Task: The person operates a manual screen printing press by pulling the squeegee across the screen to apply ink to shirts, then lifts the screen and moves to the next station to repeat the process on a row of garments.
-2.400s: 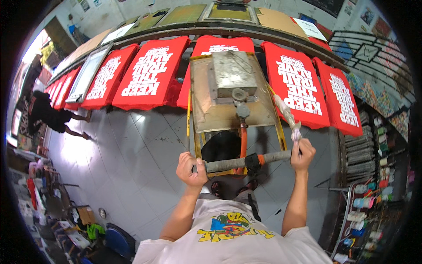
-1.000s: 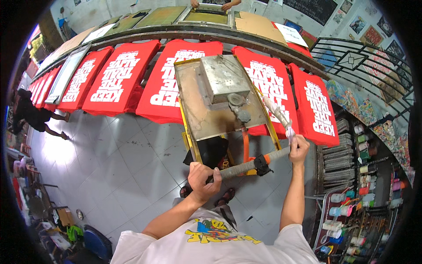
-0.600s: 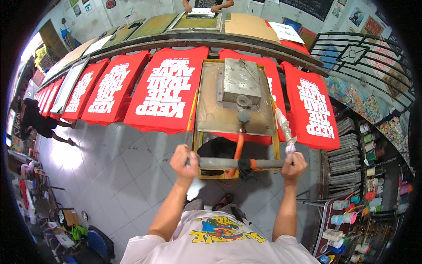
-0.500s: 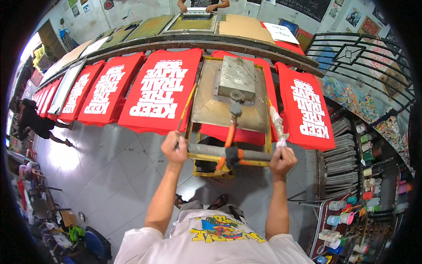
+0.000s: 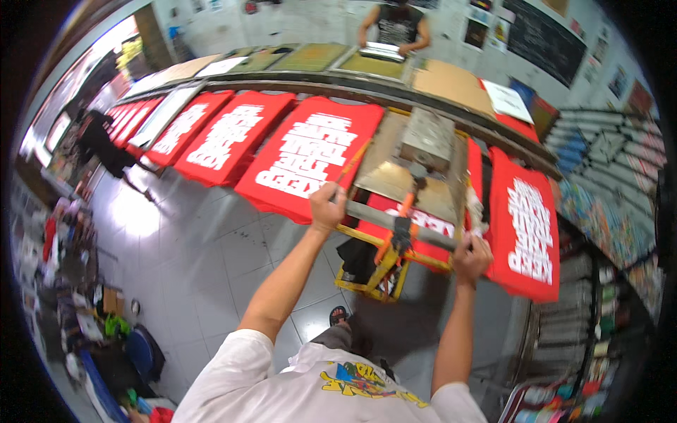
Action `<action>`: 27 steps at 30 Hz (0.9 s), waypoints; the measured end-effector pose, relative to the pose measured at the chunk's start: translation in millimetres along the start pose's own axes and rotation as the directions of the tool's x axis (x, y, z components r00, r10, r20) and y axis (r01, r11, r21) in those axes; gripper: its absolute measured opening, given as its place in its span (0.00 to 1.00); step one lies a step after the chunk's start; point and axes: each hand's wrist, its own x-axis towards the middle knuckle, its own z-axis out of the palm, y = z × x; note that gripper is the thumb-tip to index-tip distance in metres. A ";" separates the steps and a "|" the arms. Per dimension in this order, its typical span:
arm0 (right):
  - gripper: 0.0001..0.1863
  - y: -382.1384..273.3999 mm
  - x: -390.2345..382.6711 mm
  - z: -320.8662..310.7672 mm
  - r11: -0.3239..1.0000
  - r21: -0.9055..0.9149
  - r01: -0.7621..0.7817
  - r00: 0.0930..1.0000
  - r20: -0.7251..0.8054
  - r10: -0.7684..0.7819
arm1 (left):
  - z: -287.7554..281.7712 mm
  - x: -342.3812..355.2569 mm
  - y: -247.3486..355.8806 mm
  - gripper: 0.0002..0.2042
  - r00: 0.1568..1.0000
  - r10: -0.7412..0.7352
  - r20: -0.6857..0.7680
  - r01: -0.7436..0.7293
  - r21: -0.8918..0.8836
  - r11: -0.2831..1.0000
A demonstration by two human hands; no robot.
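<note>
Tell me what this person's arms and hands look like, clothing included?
The left hand and right hand are ungloved, with nothing visibly worn on either wrist. Both forearms are uncovered. The sleeves are short, loose and white.

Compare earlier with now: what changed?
The metal box moved right along the row of shirts, then forward, over the second shirt from the right. The left grip and right grip stayed at the ends of the bar; nothing let go. The shirts stayed laid out.
</note>
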 end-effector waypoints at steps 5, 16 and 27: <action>0.16 0.5 -7.5 -13.3 0.993 0.011 -0.115 0.992 0.047 0.115 | 2.3 -3.5 9.6 0.08 1.000 0.012 0.018 -0.010 -0.135 0.991; 0.17 9.9 -12.3 -9.0 0.986 -0.080 -0.148 0.987 0.055 0.152 | 2.7 -2.7 13.5 0.07 0.999 -0.028 -0.027 0.023 -0.174 0.984; 0.14 -4.7 -10.7 -6.2 0.969 -0.003 -0.248 0.969 -0.008 0.248 | -0.8 -3.6 7.3 0.08 1.000 -0.010 0.025 0.017 -0.287 0.958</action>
